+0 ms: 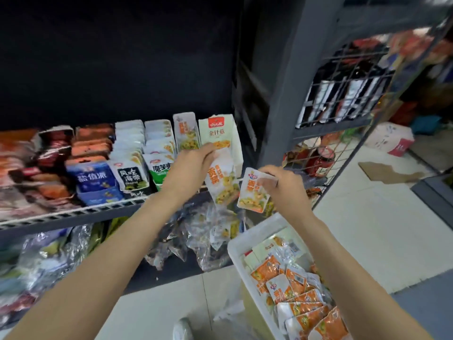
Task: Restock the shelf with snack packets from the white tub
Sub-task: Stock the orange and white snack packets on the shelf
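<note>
My left hand (193, 165) pinches a white and orange snack packet (221, 180) by its top edge, in front of the shelf's right end. Beside it, my right hand (279, 182) holds a second matching packet (252, 192) by its top corner, a little lower and to the right. Both packets hang just off the front rail of the wire shelf (73, 213), near an open white display box (220, 136) at the row's right end. The white tub (239, 249) sits below my right forearm with several orange and white packets inside.
The shelf carries rows of display boxes of packets, among them a blue box (94, 181). Clear bags of snacks (206, 239) are piled on the level below. A grey upright post (286, 94) and a wire mesh rack (343, 99) stand to the right. The floor is light tile.
</note>
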`<control>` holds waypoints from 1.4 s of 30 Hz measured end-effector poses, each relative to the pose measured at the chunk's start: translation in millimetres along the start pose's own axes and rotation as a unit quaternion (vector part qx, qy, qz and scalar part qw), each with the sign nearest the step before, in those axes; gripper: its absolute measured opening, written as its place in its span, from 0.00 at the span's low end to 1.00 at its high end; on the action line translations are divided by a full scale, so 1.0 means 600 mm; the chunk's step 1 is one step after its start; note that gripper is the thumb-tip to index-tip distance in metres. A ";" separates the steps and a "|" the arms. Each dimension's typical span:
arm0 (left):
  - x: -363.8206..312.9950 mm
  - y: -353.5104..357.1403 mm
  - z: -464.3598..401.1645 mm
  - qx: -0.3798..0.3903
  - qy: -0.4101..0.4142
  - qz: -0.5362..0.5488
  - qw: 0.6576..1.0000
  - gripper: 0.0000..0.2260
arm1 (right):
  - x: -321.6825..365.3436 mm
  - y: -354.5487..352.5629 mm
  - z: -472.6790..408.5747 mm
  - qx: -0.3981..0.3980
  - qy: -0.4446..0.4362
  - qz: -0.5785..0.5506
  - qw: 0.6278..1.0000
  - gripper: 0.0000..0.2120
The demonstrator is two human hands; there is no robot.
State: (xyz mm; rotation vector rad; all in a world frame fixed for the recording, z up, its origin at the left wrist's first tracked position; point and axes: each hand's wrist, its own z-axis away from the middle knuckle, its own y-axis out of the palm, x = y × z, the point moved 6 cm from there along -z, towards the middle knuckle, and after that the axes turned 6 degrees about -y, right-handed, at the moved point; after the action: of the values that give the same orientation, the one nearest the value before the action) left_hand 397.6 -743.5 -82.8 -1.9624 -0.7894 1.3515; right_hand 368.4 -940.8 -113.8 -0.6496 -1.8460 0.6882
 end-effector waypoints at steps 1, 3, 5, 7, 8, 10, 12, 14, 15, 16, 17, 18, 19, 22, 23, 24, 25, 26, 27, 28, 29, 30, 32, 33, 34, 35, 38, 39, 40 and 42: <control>0.003 -0.025 -0.012 -0.018 0.002 -0.010 1.000 0.11 | 0.015 0.004 -0.017 0.004 -0.005 -0.002 1.000 0.08; 0.014 -0.075 -0.036 -0.058 0.004 -0.033 0.998 0.11 | 0.041 0.013 -0.052 0.007 -0.008 -0.009 1.000 0.09; 0.035 -0.116 -0.062 -0.088 0.008 -0.045 0.995 0.10 | 0.062 0.020 -0.088 0.001 -0.006 -0.028 1.000 0.08; 0.062 -0.142 -0.093 -0.099 0.007 -0.048 0.994 0.10 | 0.076 0.025 -0.119 -0.016 0.007 -0.055 0.998 0.07; 0.076 -0.148 -0.109 -0.097 0.000 -0.053 0.994 0.10 | 0.083 0.027 -0.133 -0.024 0.013 -0.071 0.997 0.06; 0.101 -0.148 -0.144 -0.085 -0.025 -0.066 0.994 0.10 | 0.095 0.034 -0.158 -0.034 0.020 -0.096 0.995 0.05; 0.121 -0.135 -0.179 -0.061 -0.032 -0.086 0.994 0.11 | 0.104 0.043 -0.179 -0.043 0.022 -0.113 0.992 0.05; 0.140 -0.110 -0.212 -0.027 -0.033 -0.116 0.992 0.12 | 0.112 0.054 -0.198 -0.048 0.017 -0.125 0.991 0.06; 0.152 -0.095 -0.228 -0.006 -0.036 -0.135 0.990 0.12 | 0.113 0.060 -0.207 -0.050 0.018 -0.132 0.990 0.08; 0.165 -0.079 -0.243 0.017 -0.040 -0.155 0.987 0.12 | 0.113 0.066 -0.215 -0.051 0.023 -0.138 0.989 0.10; 0.176 -0.064 -0.256 0.038 -0.043 -0.175 0.983 0.13 | 0.113 0.073 -0.222 -0.052 0.028 -0.143 0.988 0.11; 0.185 -0.051 -0.267 0.056 -0.044 -0.191 0.979 0.13 | 0.112 0.079 -0.228 -0.054 0.033 -0.144 0.988 0.11; 0.193 -0.042 -0.277 0.071 -0.043 -0.203 0.976 0.13 | 0.110 0.085 -0.236 -0.055 0.036 -0.140 0.988 0.10; 0.215 -0.022 -0.301 0.108 -0.050 -0.214 0.970 0.12 | 0.112 0.100 -0.258 -0.050 0.033 -0.104 0.993 0.06; 0.222 -0.017 -0.305 0.111 -0.047 -0.225 0.967 0.12 | 0.116 0.105 -0.265 -0.047 0.025 -0.091 0.994 0.05; 0.226 -0.013 -0.310 0.108 -0.040 -0.241 0.964 0.12 | 0.120 0.109 -0.272 -0.043 0.015 -0.080 0.996 0.04; 0.231 -0.010 -0.314 0.102 -0.030 -0.257 0.960 0.12 | 0.125 0.113 -0.280 -0.038 0.008 -0.071 0.997 0.03; 0.237 -0.007 -0.319 0.095 -0.020 -0.267 0.959 0.12 | 0.129 0.118 -0.287 -0.031 0.006 -0.064 0.997 0.03; 0.245 -0.003 -0.323 0.098 -0.017 -0.264 0.959 0.12 | 0.130 0.124 -0.295 -0.022 0.007 -0.061 0.998 0.04; 0.254 0.002 -0.326 0.113 -0.022 -0.250 0.961 0.13 | 0.132 0.131 -0.302 -0.012 0.008 -0.058 0.998 0.05; 0.264 0.007 -0.326 0.136 -0.038 -0.220 0.965 0.15 | 0.132 0.137 -0.311 -0.003 0.008 -0.051 0.999 0.05; 0.276 0.011 -0.325 0.161 -0.065 -0.181 0.968 0.17 | 0.132 0.144 -0.319 0.008 0.010 -0.042 0.999 0.05; 0.294 0.015 -0.323 0.180 -0.110 -0.119 0.970 0.22 | 0.129 0.157 -0.332 0.029 0.016 -0.034 0.999 0.06; 0.299 0.014 -0.323 0.178 -0.121 -0.104 0.971 0.23 | 0.127 0.163 -0.338 0.040 0.019 -0.036 0.998 0.06; 0.302 0.012 -0.325 0.174 -0.123 -0.089 0.973 0.22 | 0.126 0.168 -0.343 0.050 0.020 -0.036 0.998 0.06; 0.304 0.011 -0.326 0.173 -0.121 -0.073 0.975 0.19 | 0.124 0.174 -0.349 0.060 0.020 -0.031 0.997 0.06; 0.305 0.009 -0.329 0.189 -0.103 -0.048 0.975 0.15 | 0.117 0.190 -0.363 0.089 0.031 -0.008 0.996 0.07; 0.304 0.008 -0.328 0.196 -0.096 -0.046 0.975 0.15 | 0.113 0.195 -0.367 0.095 0.035 0.010 0.995 0.07; 0.303 0.007 -0.326 0.203 -0.090 -0.043 0.974 0.15 | 0.110 0.202 -0.371 0.101 0.033 0.034 0.994 0.08; 0.301 0.004 -0.325 0.214 -0.078 -0.033 0.973 0.14 | 0.104 0.221 -0.378 0.130 0.009 0.107 0.986 0.09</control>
State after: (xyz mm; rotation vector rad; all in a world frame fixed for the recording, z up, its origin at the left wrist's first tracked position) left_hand 635.9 -637.4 -133.2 -1.4975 -0.5672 1.5035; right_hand 575.2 -768.3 -96.6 -0.6841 -1.6464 1.0417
